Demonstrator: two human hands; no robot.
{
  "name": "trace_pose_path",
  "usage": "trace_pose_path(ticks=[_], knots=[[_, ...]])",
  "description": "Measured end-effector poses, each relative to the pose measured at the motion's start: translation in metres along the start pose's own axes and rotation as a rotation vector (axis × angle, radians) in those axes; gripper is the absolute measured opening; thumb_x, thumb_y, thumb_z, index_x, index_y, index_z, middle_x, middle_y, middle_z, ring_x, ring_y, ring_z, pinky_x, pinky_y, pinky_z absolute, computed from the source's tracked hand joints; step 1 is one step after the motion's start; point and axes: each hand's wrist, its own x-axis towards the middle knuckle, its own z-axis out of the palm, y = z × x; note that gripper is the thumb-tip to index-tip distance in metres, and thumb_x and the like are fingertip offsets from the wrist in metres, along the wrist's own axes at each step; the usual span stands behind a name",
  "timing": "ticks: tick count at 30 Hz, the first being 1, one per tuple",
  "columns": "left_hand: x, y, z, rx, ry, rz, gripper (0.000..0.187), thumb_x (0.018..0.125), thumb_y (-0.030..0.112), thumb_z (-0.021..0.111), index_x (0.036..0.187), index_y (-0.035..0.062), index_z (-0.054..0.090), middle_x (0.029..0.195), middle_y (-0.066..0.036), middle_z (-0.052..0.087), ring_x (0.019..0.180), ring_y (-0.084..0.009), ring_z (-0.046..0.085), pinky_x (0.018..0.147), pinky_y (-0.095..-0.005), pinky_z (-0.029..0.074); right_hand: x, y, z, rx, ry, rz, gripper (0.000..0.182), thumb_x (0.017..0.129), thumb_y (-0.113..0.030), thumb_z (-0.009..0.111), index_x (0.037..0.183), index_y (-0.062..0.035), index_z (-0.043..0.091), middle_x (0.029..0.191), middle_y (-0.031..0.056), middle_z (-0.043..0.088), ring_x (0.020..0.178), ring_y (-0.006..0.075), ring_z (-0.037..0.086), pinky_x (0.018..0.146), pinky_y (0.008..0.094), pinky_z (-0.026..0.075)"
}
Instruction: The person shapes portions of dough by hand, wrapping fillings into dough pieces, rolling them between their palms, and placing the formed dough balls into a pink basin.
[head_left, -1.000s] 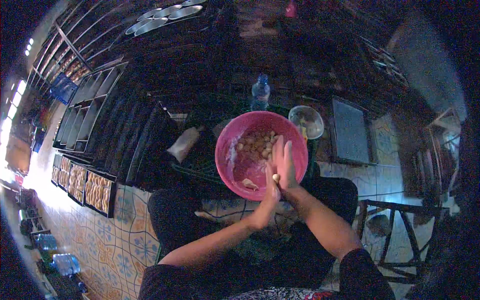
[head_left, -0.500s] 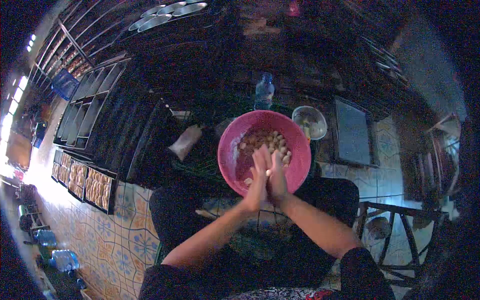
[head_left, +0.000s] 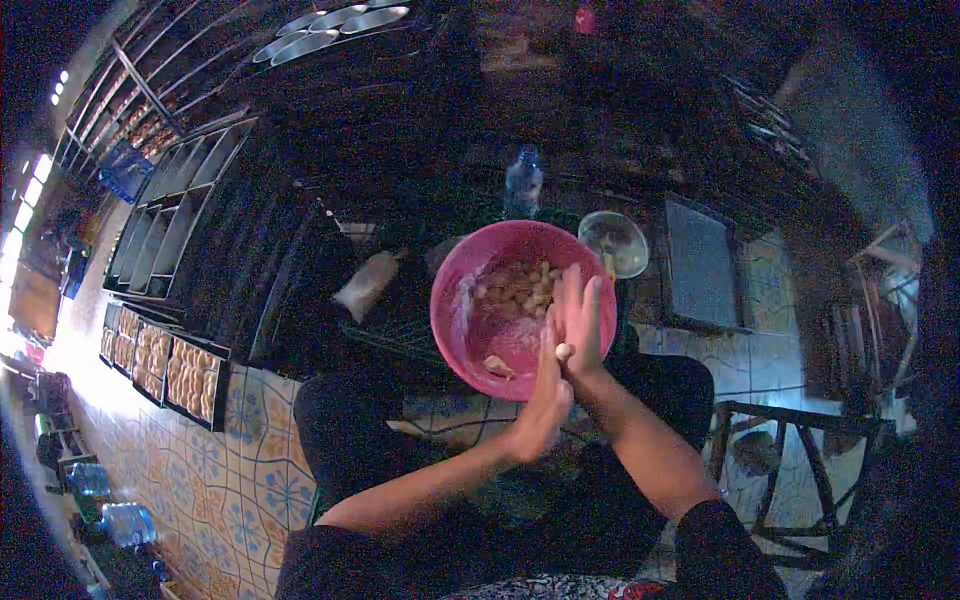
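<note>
My left hand (head_left: pixel 545 402) and my right hand (head_left: pixel 579 330) are palm to palm over the right front of a pink basin (head_left: pixel 447 335). Their fingers are stretched out, and a small pale dough ball (head_left: pixel 564 352) is pressed between the palms. Inside the basin, several similar dough balls (head_left: pixel 520 290) lie toward the back. A larger scrap of dough (head_left: pixel 497 366) rests near the front left wall, and white flour dusts the basin's inside. The right hand covers part of the basin's right side.
Behind the basin stands a clear plastic bottle (head_left: pixel 524 182), with a metal bowl (head_left: pixel 630 238) at the right and a plastic bag (head_left: pixel 367 285) at the left. A large tray (head_left: pixel 700 265) lies farther right. Trays of shaped dough (head_left: pixel 195 378) sit on the tiled floor at the left.
The hands have shifted right, the right hand sliding forward and the left hand back toward me. The dough ball between them has moved right and shows more clearly.
</note>
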Motion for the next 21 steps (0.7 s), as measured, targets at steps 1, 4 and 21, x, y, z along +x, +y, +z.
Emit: trace_pose_path(ticks=[1,4,21], knots=[[-0.003,0.001,0.000,0.297,-0.146,0.233,0.076,0.109,0.047,0.026,0.158,0.0043,-0.013,0.168,-0.013,-0.009,0.154,-0.0308,-0.008,0.124,-0.0460,0.000,0.006,-0.002,-0.010,0.080,0.075,0.005,0.093,0.098,-0.073,0.028,0.162,-0.0091,0.005,0.169,0.0097,0.005,0.155,0.0259,0.009,0.124,0.0399,0.008],[-0.007,0.009,0.004,0.548,-0.196,0.226,0.076,0.107,0.041,0.031,0.158,-0.0003,-0.008,0.166,-0.021,-0.014,0.153,-0.0369,-0.016,0.122,-0.0513,-0.005,0.019,0.004,-0.033,0.177,0.261,0.102,0.105,0.091,-0.081,0.036,0.162,-0.0092,0.006,0.169,0.0101,0.009,0.154,0.0272,0.011,0.122,0.0441,0.012],[0.041,0.000,-0.046,0.012,0.168,-0.086,0.073,0.108,0.051,0.024,0.160,0.0020,0.010,0.168,-0.014,0.009,0.154,-0.0261,0.010,0.124,-0.0349,0.009,-0.053,-0.005,0.045,0.119,-0.033,0.372,0.078,0.103,-0.061,0.032,0.159,-0.0076,0.023,0.161,0.0081,0.030,0.146,0.0220,0.029,0.122,0.0363,0.019]])
